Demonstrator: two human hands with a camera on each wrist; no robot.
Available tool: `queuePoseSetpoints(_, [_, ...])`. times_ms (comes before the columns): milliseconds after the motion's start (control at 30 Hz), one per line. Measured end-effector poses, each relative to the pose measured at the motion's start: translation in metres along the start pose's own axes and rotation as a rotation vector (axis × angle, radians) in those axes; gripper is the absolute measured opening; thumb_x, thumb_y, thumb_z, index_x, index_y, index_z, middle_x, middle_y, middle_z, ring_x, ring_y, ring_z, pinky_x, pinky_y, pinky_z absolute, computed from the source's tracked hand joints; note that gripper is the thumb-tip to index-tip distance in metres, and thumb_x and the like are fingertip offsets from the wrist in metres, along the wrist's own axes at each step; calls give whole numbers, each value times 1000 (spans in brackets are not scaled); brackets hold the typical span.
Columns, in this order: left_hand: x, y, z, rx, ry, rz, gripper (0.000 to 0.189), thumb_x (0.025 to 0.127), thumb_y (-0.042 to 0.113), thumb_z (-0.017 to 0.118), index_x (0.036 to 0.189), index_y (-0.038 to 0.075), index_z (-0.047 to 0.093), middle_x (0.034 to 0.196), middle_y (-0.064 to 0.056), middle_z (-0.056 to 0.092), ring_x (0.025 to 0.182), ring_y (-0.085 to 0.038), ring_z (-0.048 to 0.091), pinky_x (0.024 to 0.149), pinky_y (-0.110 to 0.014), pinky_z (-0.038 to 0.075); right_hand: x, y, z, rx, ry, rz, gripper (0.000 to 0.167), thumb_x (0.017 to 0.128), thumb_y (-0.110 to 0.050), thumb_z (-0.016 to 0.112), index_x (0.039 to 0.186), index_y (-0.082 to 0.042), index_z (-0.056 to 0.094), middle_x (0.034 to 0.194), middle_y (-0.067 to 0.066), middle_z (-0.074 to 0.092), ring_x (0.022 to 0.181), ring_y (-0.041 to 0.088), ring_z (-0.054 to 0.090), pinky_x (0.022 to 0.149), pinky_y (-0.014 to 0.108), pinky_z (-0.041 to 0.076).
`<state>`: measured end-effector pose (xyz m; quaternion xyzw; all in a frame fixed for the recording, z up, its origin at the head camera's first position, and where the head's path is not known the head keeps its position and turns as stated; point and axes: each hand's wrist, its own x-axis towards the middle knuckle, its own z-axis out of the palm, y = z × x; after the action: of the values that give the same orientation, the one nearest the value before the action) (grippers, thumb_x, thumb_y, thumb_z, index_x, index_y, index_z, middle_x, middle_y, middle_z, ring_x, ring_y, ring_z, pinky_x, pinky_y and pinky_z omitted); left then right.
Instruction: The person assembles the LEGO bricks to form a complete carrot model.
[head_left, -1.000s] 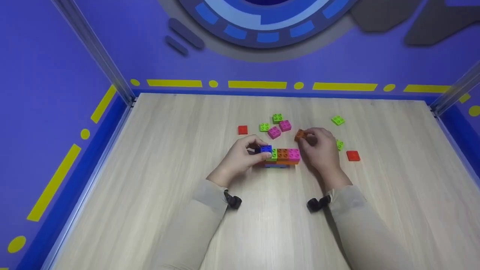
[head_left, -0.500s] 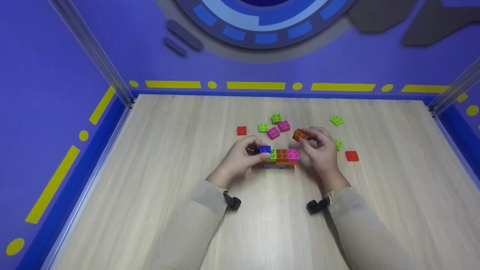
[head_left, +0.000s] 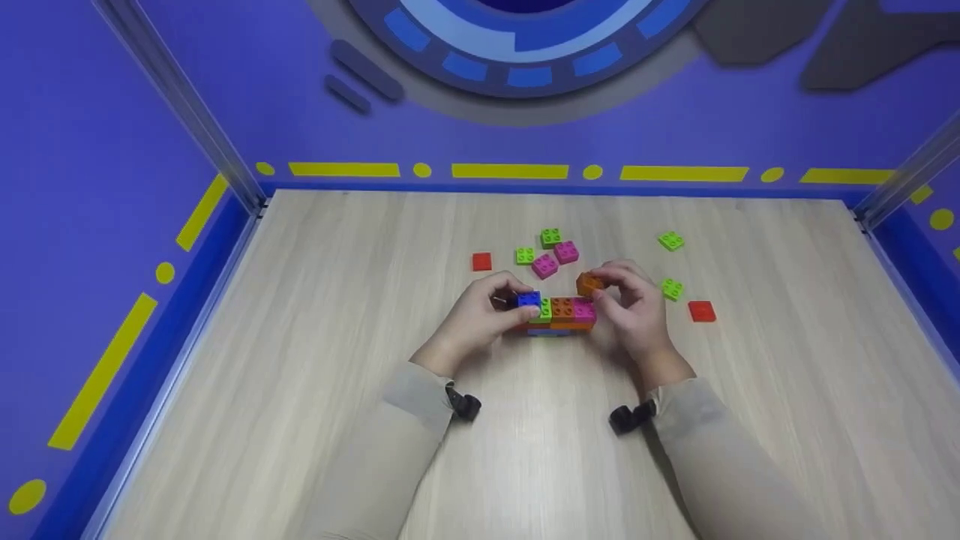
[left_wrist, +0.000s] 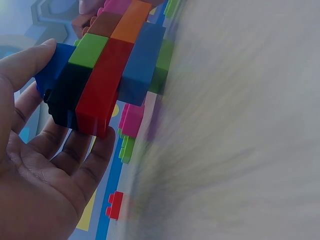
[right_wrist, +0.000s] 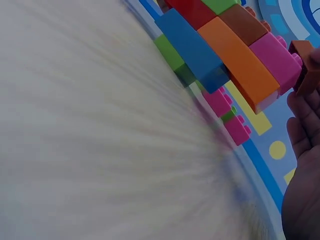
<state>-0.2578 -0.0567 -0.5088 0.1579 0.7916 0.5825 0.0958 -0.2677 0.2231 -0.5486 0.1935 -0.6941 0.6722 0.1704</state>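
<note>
Left grip [head_left: 474,318]: holds brick stack [head_left: 562,310] | Right grip [head_left: 634,309]: pinches brown brick [head_left: 588,284]

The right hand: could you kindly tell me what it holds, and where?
The right hand pinches a brown brick by its right side, seen in the head view.

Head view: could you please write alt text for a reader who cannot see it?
A person's left hand grips a multicoloured brick structure; the right hand holds a brown brick close to the structure's right end. Loose green bricks, pink bricks and red bricks lie on a pale table.
</note>
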Motion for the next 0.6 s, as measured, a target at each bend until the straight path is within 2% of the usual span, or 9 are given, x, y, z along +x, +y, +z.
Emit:
queuePoseSetpoints(133, [-1, 1, 0, 8, 1, 2, 27, 102, 23, 87, 126, 16, 77, 131, -6, 76, 113, -20, 71, 104, -38, 61, -2, -1, 5, 3, -37, -22, 26, 95, 18, 71, 119, 10, 78, 117, 9, 71, 113, 17, 68, 108, 23, 56])
queuePoseSetpoints(367, [-2, 1, -1, 15, 1, -8, 27, 102, 25, 87, 126, 16, 76, 132, -6, 76, 114, -20, 71, 105, -38, 61, -4, 0, 7, -14, -61, -19, 24, 93, 18, 72, 116, 13, 76, 117, 1, 69, 113, 16, 67, 105, 22, 57])
queuePoseSetpoints(600, [-2, 1, 0, 12, 1, -8, 26, 103, 25, 87, 125, 17, 77, 132, -5, 75, 114, -20, 71, 105, -38, 61, -4, -2, 7, -34, -58, -44, 24, 95, 16, 74, 118, 11, 77, 118, 5, 69, 111, 16, 67, 104, 22, 57])
